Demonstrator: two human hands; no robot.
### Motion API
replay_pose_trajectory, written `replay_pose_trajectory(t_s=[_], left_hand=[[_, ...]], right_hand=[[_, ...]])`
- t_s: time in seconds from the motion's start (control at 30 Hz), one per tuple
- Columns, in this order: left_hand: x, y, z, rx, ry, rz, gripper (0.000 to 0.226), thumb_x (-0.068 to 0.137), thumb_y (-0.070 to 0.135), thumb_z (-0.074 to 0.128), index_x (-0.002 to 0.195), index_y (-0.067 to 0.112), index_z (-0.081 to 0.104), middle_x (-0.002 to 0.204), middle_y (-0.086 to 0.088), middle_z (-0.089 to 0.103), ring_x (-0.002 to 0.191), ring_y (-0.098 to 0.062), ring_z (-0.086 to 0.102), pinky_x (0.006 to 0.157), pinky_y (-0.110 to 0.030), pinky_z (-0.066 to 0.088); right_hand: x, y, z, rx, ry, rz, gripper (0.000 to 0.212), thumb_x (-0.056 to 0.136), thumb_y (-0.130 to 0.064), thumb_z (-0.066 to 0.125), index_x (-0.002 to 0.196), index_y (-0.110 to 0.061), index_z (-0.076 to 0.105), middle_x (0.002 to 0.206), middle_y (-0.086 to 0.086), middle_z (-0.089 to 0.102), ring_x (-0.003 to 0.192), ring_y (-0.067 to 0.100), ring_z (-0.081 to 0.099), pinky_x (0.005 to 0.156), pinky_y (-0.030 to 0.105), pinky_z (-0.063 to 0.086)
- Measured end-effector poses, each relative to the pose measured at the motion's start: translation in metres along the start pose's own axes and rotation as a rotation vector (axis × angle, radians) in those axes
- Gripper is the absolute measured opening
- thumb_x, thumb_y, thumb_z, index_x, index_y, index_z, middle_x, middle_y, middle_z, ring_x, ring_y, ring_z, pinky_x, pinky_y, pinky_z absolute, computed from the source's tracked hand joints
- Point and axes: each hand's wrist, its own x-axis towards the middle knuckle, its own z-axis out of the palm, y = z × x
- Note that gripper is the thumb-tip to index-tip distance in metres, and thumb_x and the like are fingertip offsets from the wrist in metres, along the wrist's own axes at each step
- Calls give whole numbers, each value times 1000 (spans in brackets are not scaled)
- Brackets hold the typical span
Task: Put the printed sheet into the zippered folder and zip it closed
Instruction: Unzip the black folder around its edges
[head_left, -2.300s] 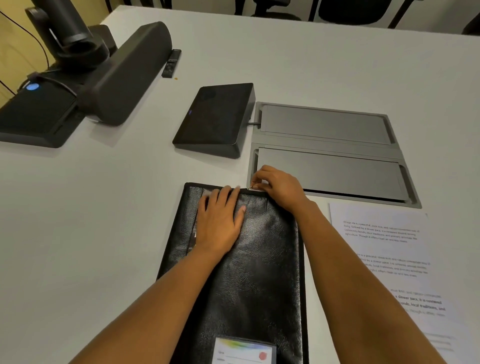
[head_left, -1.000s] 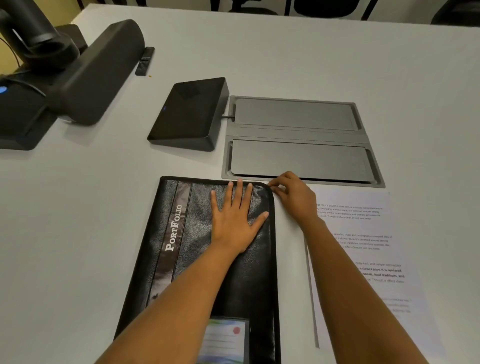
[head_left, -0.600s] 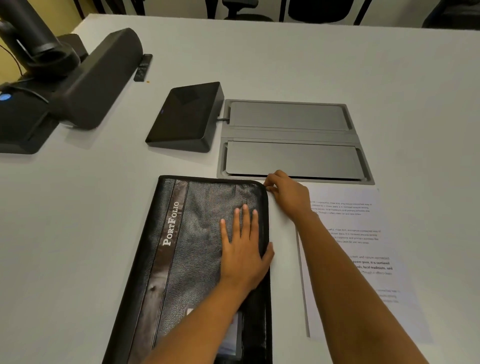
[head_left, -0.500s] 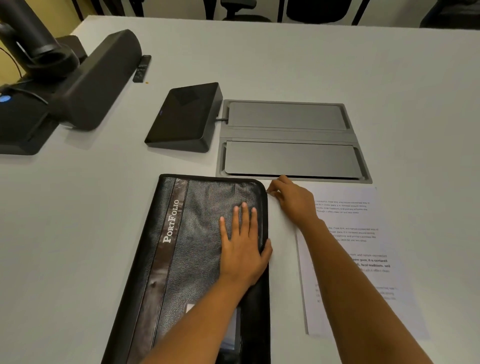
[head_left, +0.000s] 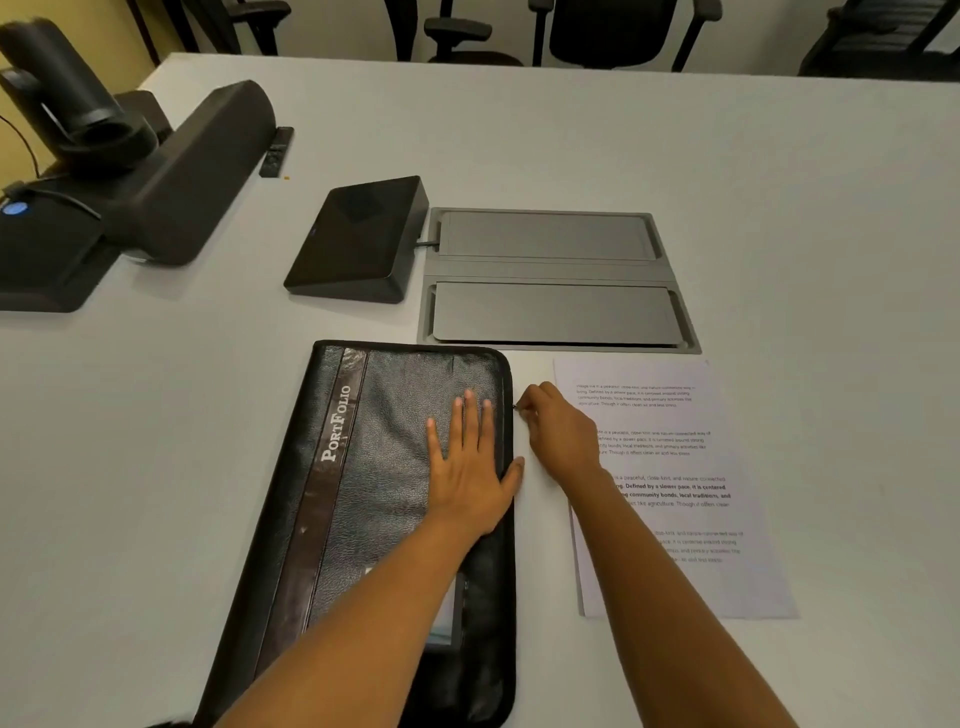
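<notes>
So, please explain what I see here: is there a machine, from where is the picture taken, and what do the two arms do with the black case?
There is no machine: these are a person's two bare arms. The camera sits on that person's head and looks forward and down. On the white table lies a black zippered folder marked PortFolio. The left hand presses flat on it. The right hand pinches the small zipper pull at the folder's right edge. The printed sheet lies on the table right of the folder, partly under the right forearm, not yet inside. Farther away are a black wedge-shaped device and a grey lidded hatch in the table.
</notes>
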Motion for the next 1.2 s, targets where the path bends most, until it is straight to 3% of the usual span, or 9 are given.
replay_pose_trajectory(t_s=[0.17,0.37,0.57,0.73,0.87,1.0,1.2], left_hand=[[-49,-5,9,7,19,102,80,83,69,3,144,22,-19,155,-5,-23,142,-24,-23,113,-46,-21],[-78,-8,13,20,75,89,76,88,64,12,149,18,10,157,-7,6,145,-29,3,114,-44,-5],[-75,-8,18,32,56,72,72,88,61,6,148,22,-5,158,-4,-8,145,-26,-12,114,-46,-13],[-75,-7,15,29,52,68,68,86,57,-4,144,24,-16,157,-2,-14,143,-24,-18,114,-44,-20],[-75,-7,15,31,24,53,62,96,52,10,141,25,-23,157,-2,-19,144,-20,-20,114,-42,-17],[-68,-5,9,9,-69,47,65,97,51,15,145,23,-18,156,-3,-22,144,-20,-21,115,-45,-15],[-107,-5,10,-20,-85,67,84,89,67,20,145,19,-20,155,-5,-25,143,-22,-24,110,-45,-24]], right_hand=[[-2,-4,3,-61,-14,17,18,97,-16,42,109,-12,54,109,8,56,76,28,60,64,36,49],[-8,-6,7,-54,-10,13,19,95,-11,41,112,-11,52,108,13,56,74,31,57,63,34,42],[-33,-10,9,3,-21,-16,20,94,-10,41,112,-12,50,104,12,53,71,22,49,61,30,42],[-75,-13,15,17,11,-25,20,92,-8,41,108,-14,52,97,10,54,72,25,54,60,33,44],[-102,-21,15,47,15,-4,16,92,-9,40,103,-14,51,94,8,53,72,21,53,61,33,46],[-100,-24,11,6,-43,29,19,92,-7,41,109,-11,49,104,10,53,78,25,56,63,34,44],[-97,-29,7,-47,-65,85,18,95,-11,40,112,-8,46,111,11,52,82,26,57,63,32,41]])
